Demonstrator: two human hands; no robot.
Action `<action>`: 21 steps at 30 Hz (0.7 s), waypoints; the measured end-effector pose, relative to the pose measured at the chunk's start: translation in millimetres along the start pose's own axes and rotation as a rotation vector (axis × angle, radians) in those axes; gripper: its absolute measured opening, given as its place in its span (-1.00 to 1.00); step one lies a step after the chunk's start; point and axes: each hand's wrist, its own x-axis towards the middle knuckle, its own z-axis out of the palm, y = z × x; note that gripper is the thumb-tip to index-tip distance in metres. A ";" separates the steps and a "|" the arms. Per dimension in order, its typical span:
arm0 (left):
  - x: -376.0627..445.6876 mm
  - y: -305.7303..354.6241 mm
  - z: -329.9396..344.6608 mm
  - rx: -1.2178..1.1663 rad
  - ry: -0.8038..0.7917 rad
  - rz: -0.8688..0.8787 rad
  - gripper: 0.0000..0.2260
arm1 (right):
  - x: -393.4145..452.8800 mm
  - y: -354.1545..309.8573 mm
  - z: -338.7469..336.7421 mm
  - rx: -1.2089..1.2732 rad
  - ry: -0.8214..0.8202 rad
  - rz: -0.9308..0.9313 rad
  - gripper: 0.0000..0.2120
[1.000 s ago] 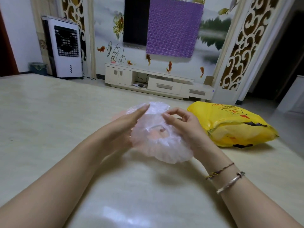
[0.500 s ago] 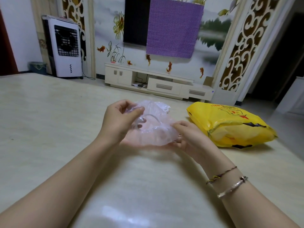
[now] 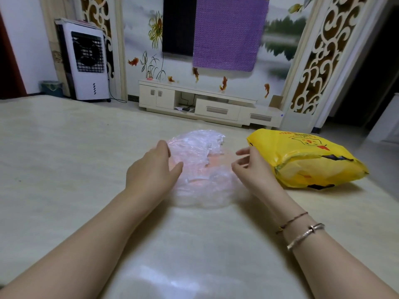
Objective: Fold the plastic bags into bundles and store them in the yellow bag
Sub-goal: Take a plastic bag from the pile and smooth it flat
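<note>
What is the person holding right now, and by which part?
The left hand rests on the clear plastic bag's left edge, fingers fairly straight, no real grip. The right hand hovers at its right edge; whether it pinches the film cannot be told.

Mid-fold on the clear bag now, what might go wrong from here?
1. The clear plastic bag lies crumpled and puffed on the table; it may spring open rather than hold a fold.
2. The left hand only rests on its edge and the right hand hovers with no grip, so the slick film could slide.
3. The yellow bag lies flat, its mouth not visible; stowing may need both hands.
</note>
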 end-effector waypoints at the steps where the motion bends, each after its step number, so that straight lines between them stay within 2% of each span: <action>1: 0.1 1.4 -1.3 0.019 0.054 0.074 -0.72 | -3.1 -2.8 -1.9 -0.002 0.020 -0.072 -0.76; 3: 1.2 3.3 -2.4 -0.027 0.100 0.243 -0.73 | -11.6 -9.8 -3.8 -0.064 0.027 -0.266 -0.73; 4: 1.2 3.8 -1.9 -0.077 0.063 0.298 -0.74 | -15.6 -11.7 -2.4 -0.092 -0.005 -0.350 -0.72; 6: -0.9 2.4 2.8 -0.129 -0.074 0.354 -0.72 | -22.0 -12.3 4.8 -0.152 -0.125 -0.441 -0.69; 8: -3.1 0.6 9.0 -0.069 -0.216 0.383 -0.69 | -25.0 -10.7 12.0 -0.226 -0.253 -0.466 -0.63; 10: -3.4 0.0 12.9 -0.005 -0.328 0.391 -0.68 | -24.8 -7.3 13.9 -0.323 -0.395 -0.435 -0.57; 12: -2.3 -0.2 14.6 0.015 -0.421 0.393 -0.64 | -25.0 -3.4 8.5 -0.468 -0.567 -0.325 -0.47; 14: -3.3 0.6 16.9 0.074 -0.523 0.389 -0.48 | -25.7 2.0 -0.4 -0.615 -0.678 -0.216 -0.39; 17: -5.3 2.1 17.2 0.180 -0.612 0.378 -0.22 | -26.7 5.9 -14.6 -0.724 -0.718 -0.138 -0.27; 21: -1.6 0.2 15.7 0.223 -0.670 0.360 -0.05 | -28.1 8.3 -24.4 -0.763 -0.737 -0.103 -0.22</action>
